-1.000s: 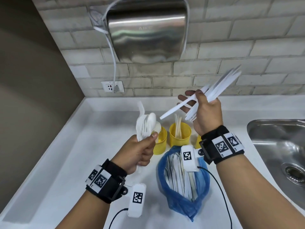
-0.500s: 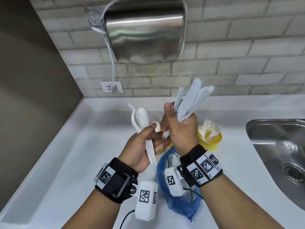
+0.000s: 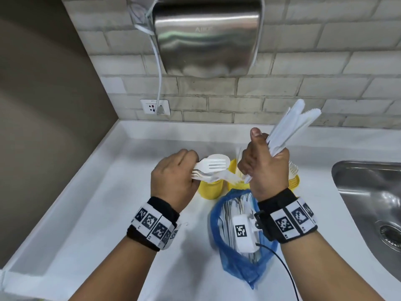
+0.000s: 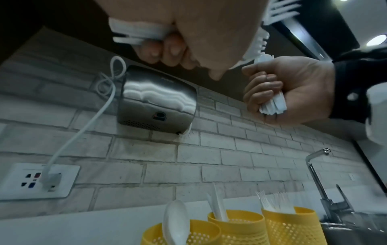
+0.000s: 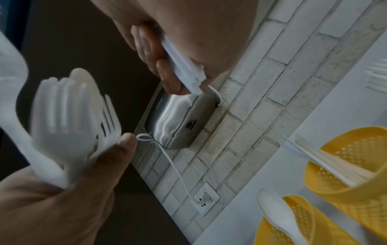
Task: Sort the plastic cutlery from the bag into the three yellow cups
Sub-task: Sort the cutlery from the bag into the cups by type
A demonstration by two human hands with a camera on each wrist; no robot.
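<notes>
My left hand (image 3: 173, 177) grips a mixed bunch of white plastic forks and spoons (image 3: 211, 165), their heads lying level and pointing right above the left yellow cup (image 3: 211, 190). My right hand (image 3: 264, 170) grips a bundle of white knives (image 3: 290, 127), blades up and to the right. In the left wrist view the left cup (image 4: 182, 233) holds a spoon (image 4: 176, 222), the middle cup (image 4: 236, 223) knives and the right cup (image 4: 293, 223) forks. A blue bag (image 3: 238, 263) with more cutlery lies open in front of the cups, under my right wrist.
A steel hand dryer (image 3: 208, 35) hangs on the brick wall, its cord plugged into a socket (image 3: 154, 106). A steel sink (image 3: 368, 205) with a tap (image 4: 316, 165) is set into the white counter (image 3: 97, 213) at the right. A dark wall closes the left side.
My left hand has turned palm down, so its forks and spoons went from upright to level over the left cup. The right hand drew apart to the right with the knives.
</notes>
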